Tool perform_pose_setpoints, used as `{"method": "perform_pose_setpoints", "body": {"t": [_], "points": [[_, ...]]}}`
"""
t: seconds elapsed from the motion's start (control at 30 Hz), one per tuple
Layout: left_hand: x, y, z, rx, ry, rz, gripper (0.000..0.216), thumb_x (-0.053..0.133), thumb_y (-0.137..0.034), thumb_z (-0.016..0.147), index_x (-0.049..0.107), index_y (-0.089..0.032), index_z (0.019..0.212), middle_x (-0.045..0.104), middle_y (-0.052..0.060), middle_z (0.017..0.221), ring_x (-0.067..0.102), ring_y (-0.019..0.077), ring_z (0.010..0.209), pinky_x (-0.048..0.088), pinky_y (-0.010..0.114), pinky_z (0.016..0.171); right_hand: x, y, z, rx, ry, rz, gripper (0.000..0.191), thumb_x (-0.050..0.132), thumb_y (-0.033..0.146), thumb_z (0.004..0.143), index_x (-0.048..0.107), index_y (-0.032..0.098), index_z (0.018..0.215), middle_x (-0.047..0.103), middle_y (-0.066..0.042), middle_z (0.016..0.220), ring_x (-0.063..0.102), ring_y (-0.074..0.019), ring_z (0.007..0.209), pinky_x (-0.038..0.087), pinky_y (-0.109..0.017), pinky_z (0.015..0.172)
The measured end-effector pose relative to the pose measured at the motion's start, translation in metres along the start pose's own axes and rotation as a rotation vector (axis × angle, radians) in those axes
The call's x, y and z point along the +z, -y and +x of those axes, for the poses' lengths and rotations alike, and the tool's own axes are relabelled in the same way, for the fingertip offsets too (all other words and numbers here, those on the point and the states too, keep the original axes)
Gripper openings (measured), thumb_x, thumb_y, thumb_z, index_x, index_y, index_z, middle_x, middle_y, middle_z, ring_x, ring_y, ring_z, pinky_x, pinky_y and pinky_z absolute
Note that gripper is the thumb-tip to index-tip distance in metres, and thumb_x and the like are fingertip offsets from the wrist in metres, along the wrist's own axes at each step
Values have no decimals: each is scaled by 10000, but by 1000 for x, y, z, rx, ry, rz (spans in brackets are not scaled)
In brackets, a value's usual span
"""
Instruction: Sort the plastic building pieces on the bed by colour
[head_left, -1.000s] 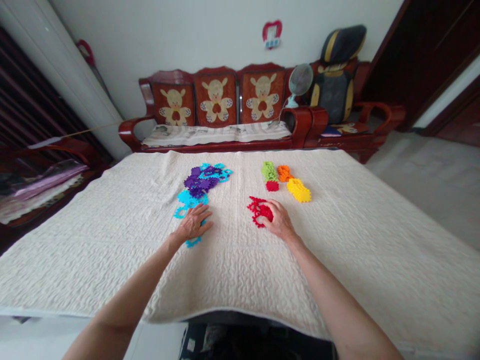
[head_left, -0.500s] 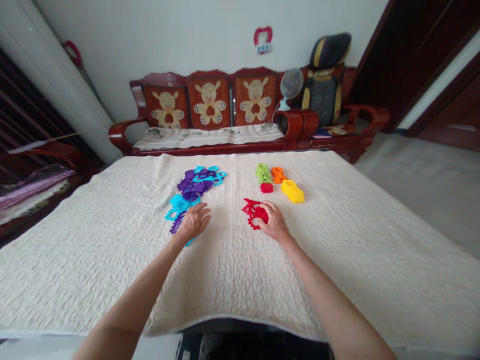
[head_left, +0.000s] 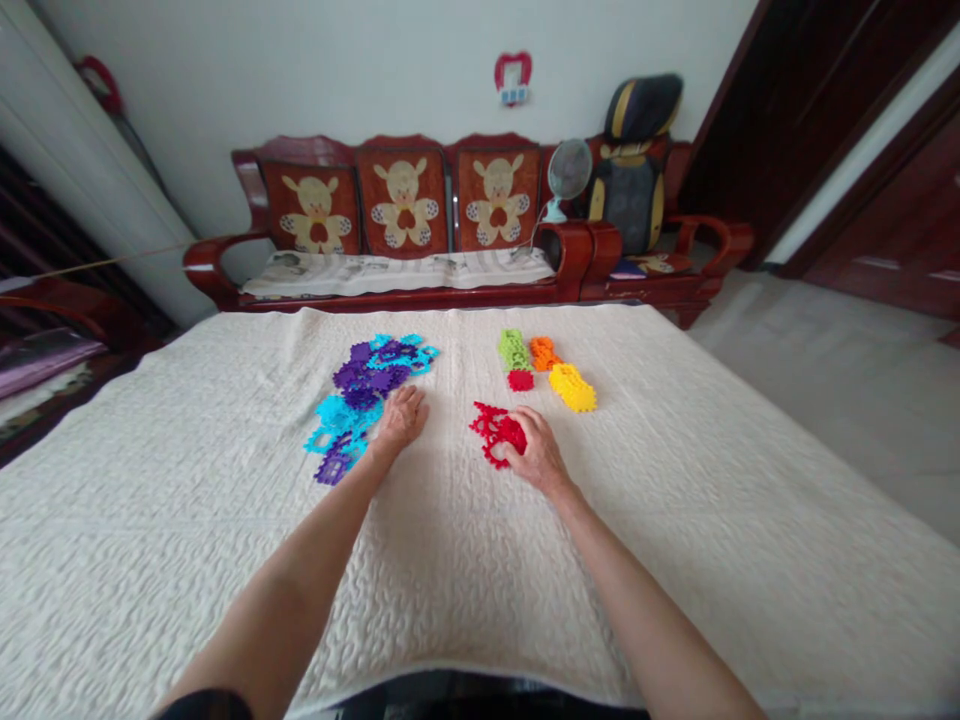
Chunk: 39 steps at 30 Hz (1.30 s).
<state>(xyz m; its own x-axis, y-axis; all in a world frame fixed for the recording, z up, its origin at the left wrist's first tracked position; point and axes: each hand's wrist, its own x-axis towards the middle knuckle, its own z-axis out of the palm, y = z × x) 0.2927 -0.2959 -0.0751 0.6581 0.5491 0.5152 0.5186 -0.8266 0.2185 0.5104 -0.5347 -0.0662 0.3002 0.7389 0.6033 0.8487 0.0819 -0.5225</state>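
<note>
Flat plastic building pieces with toothed edges lie in color groups on a cream quilted cover. My right hand [head_left: 538,452] curls its thumb and fingers around the right side of the red toothed pieces [head_left: 489,428], which stay low on the cover. My left hand [head_left: 403,415] rests palm down, fingers loosely bent and apart, beside the purple pieces [head_left: 367,375]; nothing shows in it. Light-blue pieces [head_left: 330,412] and another purple piece [head_left: 332,466] lie to its left. What is under its palm is hidden.
Beyond my right hand stand a green stack [head_left: 514,350], a small red stack [head_left: 520,380], an orange stack [head_left: 543,352] and a yellow stack [head_left: 572,388]. The quilted cover [head_left: 465,570] spreads over the table. A wooden sofa [head_left: 390,285] and a fan [head_left: 568,170] are behind.
My left hand has moved forward and slightly right, away from the near purple and light-blue pieces, uncovering them. My right hand stays at the red pieces. The view has shifted slightly.
</note>
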Motion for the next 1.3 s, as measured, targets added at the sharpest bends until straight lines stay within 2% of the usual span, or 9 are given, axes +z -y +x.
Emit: {"method": "perform_pose_setpoints", "body": {"t": [0.1, 0.2, 0.33, 0.5, 0.73, 0.9, 1.03, 1.17, 1.3], "points": [[3, 2, -3, -83, -106, 27, 250, 417, -277, 958, 647, -195, 1010, 683, 138, 1043, 626, 269, 1110, 501, 472, 1032, -6, 1, -2, 36, -58, -10, 531, 612, 314, 769, 551, 196, 1283, 561, -171, 1352, 525, -341, 1294, 434, -568, 1113], [3, 1, -4, -84, -98, 19, 254, 393, -259, 962, 639, -211, 919, 670, 126, 946, 636, 262, 1039, 503, 450, 1009, -15, 4, -6, 64, -75, -22, 540, 614, 338, 783, 539, 181, 1295, 564, -173, 1313, 530, -335, 1266, 439, -542, 1108], [1, 0, -2, -104, -87, 17, 254, 395, -252, 955, 636, -206, 891, 665, 126, 951, 632, 256, 1025, 495, 431, 1012, -21, 7, -14, 122, -58, -94, 583, 665, 359, 757, 538, 194, 1301, 580, -158, 1210, 566, -336, 1146, 484, -539, 1026], [1, 0, -2, -80, -108, 24, 244, 402, -240, 932, 630, -217, 849, 652, 95, 862, 632, 239, 933, 525, 400, 942, -18, 6, -20, 198, -38, -188, 588, 689, 354, 728, 562, 166, 1270, 611, -146, 1049, 589, -342, 1009, 516, -544, 924], [-2, -2, -3, -80, -96, 16, 244, 401, -236, 924, 627, -221, 832, 655, 107, 882, 630, 258, 958, 519, 413, 946, -20, -4, -21, 183, -37, -170, 511, 651, 349, 760, 586, 203, 1246, 625, -107, 994, 611, -305, 948, 537, -489, 876], [-6, -4, -1, -118, -34, 11, 259, 393, -221, 931, 615, -213, 798, 649, 121, 899, 629, 262, 970, 501, 417, 962, -27, -21, -20, 244, -117, -166, 514, 614, 342, 782, 575, 180, 1268, 625, -121, 1031, 612, -299, 982, 541, -480, 904], [-5, -4, -1, -111, -47, 18, 249, 398, -212, 925, 607, -214, 790, 646, 111, 882, 627, 255, 950, 506, 409, 944, -29, -38, -20, 291, -155, -194, 562, 614, 335, 779, 554, 169, 1313, 629, -158, 1104, 602, -332, 1050, 529, -524, 938], [-2, -3, -2, -100, -87, 37, 241, 403, -221, 922, 614, -219, 806, 652, 101, 870, 630, 250, 949, 513, 396, 934, -29, -41, -17, 319, -109, -217, 488, 607, 308, 785, 601, 146, 1246, 650, -188, 1121, 598, -356, 1072, 507, -559, 970], [-1, -4, -3, -96, -110, 41, 242, 405, -229, 919, 633, -220, 842, 659, 104, 865, 633, 255, 964, 509, 404, 955, -30, -34, -11, 292, -41, -243, 378, 605, 278, 782, 668, 179, 1142, 675, -164, 1114, 614, -337, 1037, 518, -523, 960]]}}
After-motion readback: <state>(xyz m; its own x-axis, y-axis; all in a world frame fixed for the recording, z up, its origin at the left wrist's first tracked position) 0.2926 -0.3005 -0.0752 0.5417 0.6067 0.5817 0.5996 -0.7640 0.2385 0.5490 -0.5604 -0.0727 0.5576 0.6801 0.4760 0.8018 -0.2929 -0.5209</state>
